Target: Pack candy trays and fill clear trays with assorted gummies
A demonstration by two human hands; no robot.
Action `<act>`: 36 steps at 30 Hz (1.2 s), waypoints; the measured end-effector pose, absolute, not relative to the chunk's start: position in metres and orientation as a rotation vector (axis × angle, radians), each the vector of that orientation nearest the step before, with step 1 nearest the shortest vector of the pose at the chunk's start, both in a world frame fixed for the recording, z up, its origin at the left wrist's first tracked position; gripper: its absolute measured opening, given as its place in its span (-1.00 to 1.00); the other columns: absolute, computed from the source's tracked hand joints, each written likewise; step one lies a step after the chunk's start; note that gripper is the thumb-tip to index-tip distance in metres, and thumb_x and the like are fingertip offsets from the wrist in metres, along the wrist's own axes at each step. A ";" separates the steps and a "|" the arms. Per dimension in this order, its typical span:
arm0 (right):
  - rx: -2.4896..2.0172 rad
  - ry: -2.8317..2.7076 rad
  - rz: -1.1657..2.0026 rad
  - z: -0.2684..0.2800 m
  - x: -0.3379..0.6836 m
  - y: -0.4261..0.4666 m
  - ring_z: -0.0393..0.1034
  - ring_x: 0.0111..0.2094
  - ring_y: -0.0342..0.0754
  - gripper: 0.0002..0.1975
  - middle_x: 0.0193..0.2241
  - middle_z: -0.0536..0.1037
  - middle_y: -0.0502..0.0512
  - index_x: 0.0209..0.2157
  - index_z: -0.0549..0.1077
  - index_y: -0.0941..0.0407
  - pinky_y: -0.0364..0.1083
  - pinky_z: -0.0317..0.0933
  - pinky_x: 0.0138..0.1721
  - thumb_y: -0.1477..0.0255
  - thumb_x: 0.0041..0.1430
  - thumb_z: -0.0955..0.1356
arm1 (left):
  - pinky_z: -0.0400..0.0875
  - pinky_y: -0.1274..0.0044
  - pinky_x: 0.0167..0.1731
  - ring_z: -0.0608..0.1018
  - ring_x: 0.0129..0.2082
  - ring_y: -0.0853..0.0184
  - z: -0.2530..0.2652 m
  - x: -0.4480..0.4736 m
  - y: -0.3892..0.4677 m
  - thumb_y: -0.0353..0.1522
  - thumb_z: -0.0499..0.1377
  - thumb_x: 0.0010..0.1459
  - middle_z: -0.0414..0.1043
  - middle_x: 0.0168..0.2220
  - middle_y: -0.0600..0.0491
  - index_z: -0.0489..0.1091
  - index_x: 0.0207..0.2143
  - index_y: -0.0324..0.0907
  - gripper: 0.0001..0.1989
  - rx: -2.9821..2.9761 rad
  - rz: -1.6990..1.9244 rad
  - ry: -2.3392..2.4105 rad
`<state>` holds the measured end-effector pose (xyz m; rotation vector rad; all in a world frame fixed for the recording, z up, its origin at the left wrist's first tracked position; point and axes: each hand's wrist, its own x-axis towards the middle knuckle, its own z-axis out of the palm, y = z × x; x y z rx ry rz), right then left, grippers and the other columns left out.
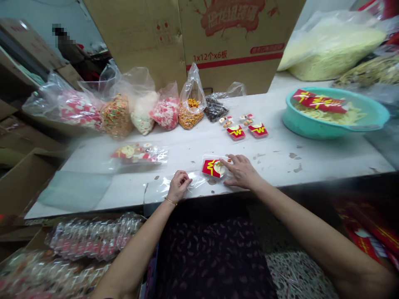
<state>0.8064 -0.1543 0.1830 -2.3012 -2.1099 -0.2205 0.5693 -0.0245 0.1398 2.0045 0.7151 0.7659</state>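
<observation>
Near the table's front edge, my right hand [241, 171] has its fingers on the right end of a small clear plastic tray [211, 167]. In the tray sits a red fries-box piece with a yellow zigzag mark and pale pieces beside it. My left hand [180, 185] is just to the left, its fingers curled together at the edge of a clear plastic bag [163, 189] lying flat on the table. The bag's mouth lies close to the tray's left end. How far the tray reaches into the bag, I cannot tell. A gold-coloured bracelet circles the left wrist.
Two similar filled trays [236, 132] lie further back. A bagged set [139, 153] rests at left. Several bags of small colourful pieces [165, 110] line the back before a large carton [230, 74]. A turquoise basin [327, 129] stands right. Packed sets [96, 236] fill a box lower left.
</observation>
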 end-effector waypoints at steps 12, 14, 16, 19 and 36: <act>-2.198 -2.143 -0.190 0.177 0.807 -0.153 0.11 -0.08 0.17 -0.15 0.02 0.20 0.26 0.13 0.12 0.06 0.06 -0.03 -0.07 0.02 -0.20 0.35 | 0.24 0.60 -0.49 0.31 -0.47 0.48 0.142 0.562 -0.023 -0.38 0.12 0.00 0.22 -0.33 0.05 0.30 -0.55 -0.22 -0.89 2.003 0.711 0.687; -2.191 -2.154 -0.222 0.178 0.811 -0.153 0.11 -0.08 0.17 -0.15 0.02 0.21 0.25 0.13 0.13 0.05 0.07 -0.04 -0.06 0.02 -0.21 0.35 | 0.24 0.60 -0.48 0.30 -0.48 0.49 0.145 0.559 -0.024 -0.38 0.12 0.00 0.21 -0.33 0.05 0.30 -0.54 -0.22 -0.89 1.988 0.714 0.696; -2.183 -2.178 -0.252 0.182 0.810 -0.153 0.11 -0.07 0.17 -0.16 0.02 0.21 0.24 0.12 0.14 0.04 0.08 -0.06 -0.04 0.04 -0.21 0.36 | 0.24 0.60 -0.49 0.29 -0.48 0.49 0.147 0.556 -0.025 -0.37 0.12 0.00 0.21 -0.34 0.05 0.29 -0.54 -0.22 -0.88 1.967 0.731 0.709; -2.233 -2.142 -0.274 0.187 0.804 -0.151 0.10 -0.06 0.18 -0.17 0.02 0.20 0.26 0.12 0.15 0.06 0.10 -0.09 -0.03 0.06 -0.20 0.37 | 0.23 0.60 -0.48 0.30 -0.45 0.47 0.150 0.553 -0.025 -0.36 0.12 0.00 0.21 -0.35 0.05 0.30 -0.55 -0.21 -0.87 1.990 0.686 0.659; -2.168 -2.163 -0.226 0.182 0.800 -0.145 0.06 -0.02 0.19 -0.17 0.05 0.17 0.24 0.13 0.12 0.05 0.13 -0.13 0.01 0.06 -0.19 0.36 | 0.25 0.57 -0.39 0.34 -0.36 0.41 0.155 0.535 -0.014 -0.34 0.12 0.00 0.25 -0.35 0.02 0.33 -0.54 -0.22 -0.87 1.940 0.566 0.570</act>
